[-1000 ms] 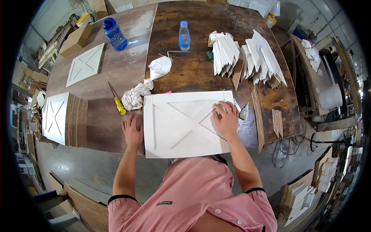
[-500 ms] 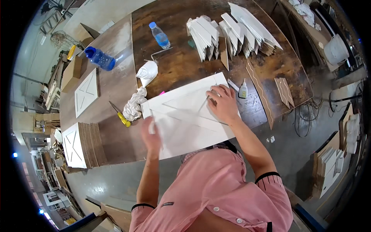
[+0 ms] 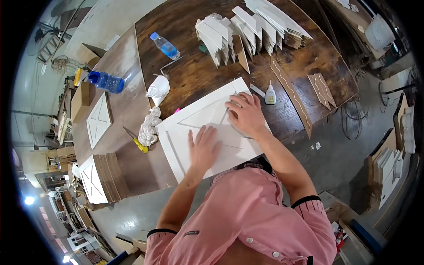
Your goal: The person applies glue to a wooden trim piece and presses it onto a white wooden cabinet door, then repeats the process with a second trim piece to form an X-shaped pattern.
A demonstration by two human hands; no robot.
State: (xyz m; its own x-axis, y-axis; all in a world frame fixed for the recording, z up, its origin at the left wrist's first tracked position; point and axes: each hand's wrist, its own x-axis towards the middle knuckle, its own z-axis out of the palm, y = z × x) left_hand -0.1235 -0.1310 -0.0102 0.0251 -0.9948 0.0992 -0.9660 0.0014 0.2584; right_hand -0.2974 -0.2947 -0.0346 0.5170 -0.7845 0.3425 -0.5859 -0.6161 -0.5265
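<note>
A white panel (image 3: 179, 152) with raised strips along its edges and across its face lies on the table right in front of me. My left hand (image 3: 204, 149) rests on its middle, fingers spread, a little smeared by motion. Toward the panel's right end, my right hand (image 3: 246, 114) lies on the surface with its fingers apart and slightly bent, near a strip. Just beyond that hand stands a small white glue bottle (image 3: 270, 95). Brown strips bearing wavy glue lines, one long (image 3: 291, 97) and a shorter pair (image 3: 322, 91), lie to the right.
White cut pieces (image 3: 254, 33) stand stacked at the back. A water bottle (image 3: 166, 46), a blue jug (image 3: 106, 82), a white bag (image 3: 158, 90), crumpled wrap (image 3: 149, 126) and a yellow-handled screwdriver (image 3: 140, 145) lie leftward. Finished-looking panels are stacked (image 3: 106, 179) at the left edge.
My left hand has moved from the panel's left edge rightward onto its middle. My right hand stays near the right end. The whole view has shifted slightly.
</note>
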